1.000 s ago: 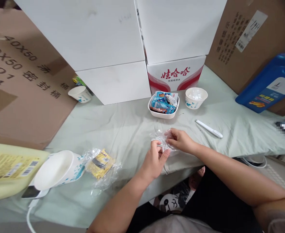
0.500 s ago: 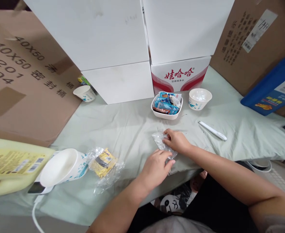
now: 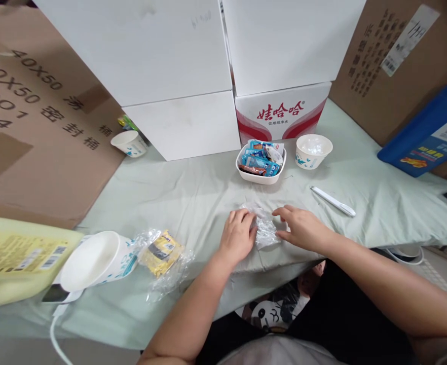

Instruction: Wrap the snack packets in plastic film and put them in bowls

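Observation:
A crumpled clear plastic bag lies on the cloth near the table's front edge, between my two hands. My left hand is closed at the bag's left edge, fingers curled and thumb against the plastic. At the other side my right hand is open; its thumb and fingers are spread around the bag's right edge, with a gap between them. Beyond the hands stands a white bowl filled with blue and brown snack packets.
A white cutter and a paper cup holding clear plastic lie to the right. Left are a yellow packet in clear wrap, a tipped paper cup and a yellow jug. White boxes wall the back.
My hands have moved apart: the left went left and slightly away from me, the right shifted right. The plastic bag between them shows more fully and looks more spread out.

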Demonstrator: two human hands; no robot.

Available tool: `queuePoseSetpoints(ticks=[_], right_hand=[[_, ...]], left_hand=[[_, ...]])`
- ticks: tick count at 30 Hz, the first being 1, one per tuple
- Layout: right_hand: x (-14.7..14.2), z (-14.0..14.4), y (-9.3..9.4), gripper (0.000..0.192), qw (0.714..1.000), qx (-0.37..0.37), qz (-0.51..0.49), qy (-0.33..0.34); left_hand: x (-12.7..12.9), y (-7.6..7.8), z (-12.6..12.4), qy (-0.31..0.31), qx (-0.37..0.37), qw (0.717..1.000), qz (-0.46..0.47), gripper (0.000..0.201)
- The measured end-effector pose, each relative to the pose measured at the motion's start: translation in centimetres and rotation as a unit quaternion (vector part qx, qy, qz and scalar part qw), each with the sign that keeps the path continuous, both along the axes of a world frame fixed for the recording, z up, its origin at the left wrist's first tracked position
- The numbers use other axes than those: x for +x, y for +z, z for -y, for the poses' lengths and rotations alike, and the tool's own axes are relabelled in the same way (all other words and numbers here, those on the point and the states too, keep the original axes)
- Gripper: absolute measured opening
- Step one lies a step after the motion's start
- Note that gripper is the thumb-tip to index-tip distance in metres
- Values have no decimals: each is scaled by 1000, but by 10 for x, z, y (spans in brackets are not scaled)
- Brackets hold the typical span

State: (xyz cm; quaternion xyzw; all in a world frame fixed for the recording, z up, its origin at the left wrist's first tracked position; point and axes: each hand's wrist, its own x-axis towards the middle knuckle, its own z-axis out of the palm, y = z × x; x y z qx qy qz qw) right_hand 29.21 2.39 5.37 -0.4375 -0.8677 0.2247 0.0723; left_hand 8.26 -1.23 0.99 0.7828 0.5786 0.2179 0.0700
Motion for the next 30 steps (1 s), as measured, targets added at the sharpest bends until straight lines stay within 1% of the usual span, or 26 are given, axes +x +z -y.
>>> queuePoseSetpoints(ticks=[1,2,3,4,5,7,9,10,12,15,16,18,21,24,27,30], right_hand=[[0,3,0,47,997,58,-17,48],[-1,5,-2,48,988,100,-32,111],[-4,6,-4,46,976,127,-37,175],[-7,7,-7,42,964,143,-28,225],[-10,9,-10,33,955,155,-8,252],[-18,12,-16,15,947,176,34,267],[-23,17,-17,19,940,193,55,277],[-25,21,-16,22,935,198,56,287],[-25,27,-13,20,930,187,52,313],[-20,30,-6,15,933,131,37,332],[-17,28,-5,15,938,112,26,327],[-13,21,-5,22,954,91,7,286],[-12,7,-9,30,979,97,3,178],[-22,-6,-18,26,991,100,10,93],[-36,-15,-30,26,993,100,26,55],[-48,-18,-40,29,991,119,48,35]], left_hand=[[0,0,0,0,-2,1000,-6,31],[0,0,1,2,-7,1000,-14,35],[0,0,1,4,-13,1000,-26,37],[-1,0,1,8,-21,999,-39,40],[-1,0,0,12,-29,998,-54,42],[-1,1,0,23,-42,996,-77,44],[-2,3,0,22,-56,995,-86,45],[-2,4,1,9,-64,994,-85,45],[-1,6,2,-44,-78,993,-74,45],[-1,5,3,-147,-81,985,-44,48],[-1,3,3,-169,-79,982,-30,50],[-2,-3,2,-185,-63,981,4,56],[-6,-16,-3,-158,-21,986,55,62],[-7,-27,-6,-134,-2,988,74,66],[-7,-30,-6,-119,-6,989,82,76],[-9,-28,-6,-105,-15,990,91,83]])
